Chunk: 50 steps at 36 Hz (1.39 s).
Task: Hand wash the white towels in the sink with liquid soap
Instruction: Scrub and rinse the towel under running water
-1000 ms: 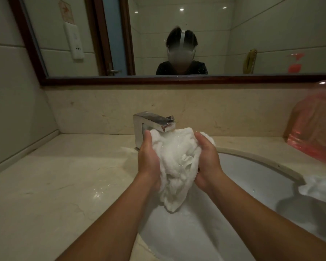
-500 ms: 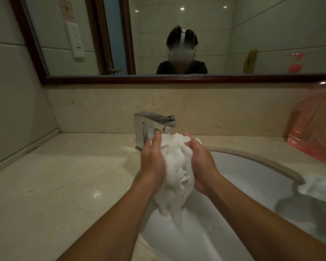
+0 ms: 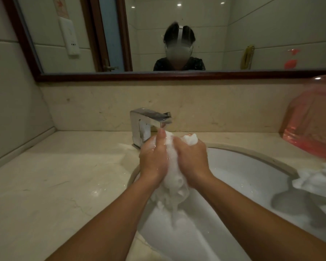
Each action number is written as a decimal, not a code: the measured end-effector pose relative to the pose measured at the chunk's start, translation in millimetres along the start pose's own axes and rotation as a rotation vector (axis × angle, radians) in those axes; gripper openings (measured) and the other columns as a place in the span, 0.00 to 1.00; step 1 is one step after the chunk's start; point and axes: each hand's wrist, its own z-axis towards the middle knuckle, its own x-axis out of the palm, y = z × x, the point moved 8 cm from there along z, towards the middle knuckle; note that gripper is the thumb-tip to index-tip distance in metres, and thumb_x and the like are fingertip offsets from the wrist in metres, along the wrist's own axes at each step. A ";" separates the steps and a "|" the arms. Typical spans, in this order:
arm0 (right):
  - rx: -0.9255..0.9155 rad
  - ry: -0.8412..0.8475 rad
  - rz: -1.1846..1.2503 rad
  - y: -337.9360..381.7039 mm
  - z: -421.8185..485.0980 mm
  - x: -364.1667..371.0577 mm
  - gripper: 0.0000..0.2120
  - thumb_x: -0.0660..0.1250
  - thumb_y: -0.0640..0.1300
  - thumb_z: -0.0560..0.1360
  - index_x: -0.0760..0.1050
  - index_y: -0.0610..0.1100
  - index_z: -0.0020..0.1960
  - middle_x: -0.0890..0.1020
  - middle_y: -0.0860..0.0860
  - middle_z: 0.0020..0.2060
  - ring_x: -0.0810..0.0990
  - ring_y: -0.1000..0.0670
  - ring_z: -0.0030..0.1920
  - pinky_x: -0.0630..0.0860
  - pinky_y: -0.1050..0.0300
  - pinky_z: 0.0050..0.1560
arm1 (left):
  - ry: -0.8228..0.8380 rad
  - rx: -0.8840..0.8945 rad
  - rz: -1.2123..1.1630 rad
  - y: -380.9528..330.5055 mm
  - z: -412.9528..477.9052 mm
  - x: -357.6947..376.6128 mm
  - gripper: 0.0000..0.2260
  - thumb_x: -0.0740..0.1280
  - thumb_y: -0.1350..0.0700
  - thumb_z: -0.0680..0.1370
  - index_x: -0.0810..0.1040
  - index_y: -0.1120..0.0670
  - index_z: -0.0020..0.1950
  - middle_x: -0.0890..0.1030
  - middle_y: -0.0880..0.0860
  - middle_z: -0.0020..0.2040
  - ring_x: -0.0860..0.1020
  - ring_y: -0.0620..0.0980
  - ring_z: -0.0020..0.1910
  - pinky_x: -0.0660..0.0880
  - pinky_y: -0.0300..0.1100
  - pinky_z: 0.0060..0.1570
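A wet white towel [image 3: 172,187] is bunched between my two hands over the white sink [image 3: 239,172], just below the chrome faucet [image 3: 147,123]. My left hand [image 3: 153,159] grips its left side and my right hand [image 3: 191,159] grips its right side, the two pressed close together. A tuft of towel sticks up above my right hand, and the lower end hangs dripping toward the basin. A second white towel [image 3: 316,180] lies over the sink's right rim.
The beige marble counter [image 3: 55,185] spreads to the left, wet near the faucet. A pink plastic bag [image 3: 312,117] sits at the back right corner. A framed mirror [image 3: 158,34] runs along the wall above the backsplash.
My hands have squeezed together, bunching the towel smaller and tighter, and sunk a little lower under the faucet. The towel's hanging end is now narrower.
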 end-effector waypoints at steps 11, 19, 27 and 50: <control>0.123 0.207 0.032 -13.3 -4.1 6.2 0.17 0.75 0.54 0.79 0.84 0.42 0.59 0.90 0.47 0.45 0.90 0.50 0.46 0.87 0.46 0.54 | 0.176 -0.131 -0.031 59.7 30.8 20.4 0.55 0.43 0.10 0.62 0.82 0.45 0.67 0.85 0.54 0.63 0.82 0.56 0.65 0.75 0.60 0.70; 0.333 -0.066 0.427 -34.0 22.0 -17.1 0.18 0.79 0.53 0.72 0.84 0.42 0.55 0.90 0.42 0.47 0.90 0.40 0.49 0.85 0.40 0.57 | 0.036 -0.044 0.075 1.6 4.0 -3.5 0.36 0.43 0.29 0.84 0.75 0.51 0.73 0.80 0.54 0.68 0.78 0.56 0.67 0.72 0.60 0.71; 0.439 -0.052 0.791 -41.6 28.0 -10.5 0.25 0.77 0.57 0.74 0.84 0.39 0.63 0.88 0.37 0.55 0.89 0.35 0.53 0.81 0.34 0.64 | 0.375 -0.515 0.117 39.3 -15.9 24.9 0.50 0.35 0.19 0.73 0.84 0.46 0.67 0.85 0.56 0.62 0.80 0.64 0.66 0.74 0.59 0.69; 0.287 -0.293 0.476 -31.4 -3.1 -9.1 0.20 0.68 0.63 0.80 0.82 0.49 0.60 0.89 0.49 0.50 0.89 0.45 0.51 0.86 0.41 0.58 | 0.229 -0.576 -0.688 32.4 -1.8 36.2 0.45 0.47 0.25 0.81 0.82 0.63 0.63 0.86 0.68 0.55 0.86 0.65 0.53 0.81 0.56 0.53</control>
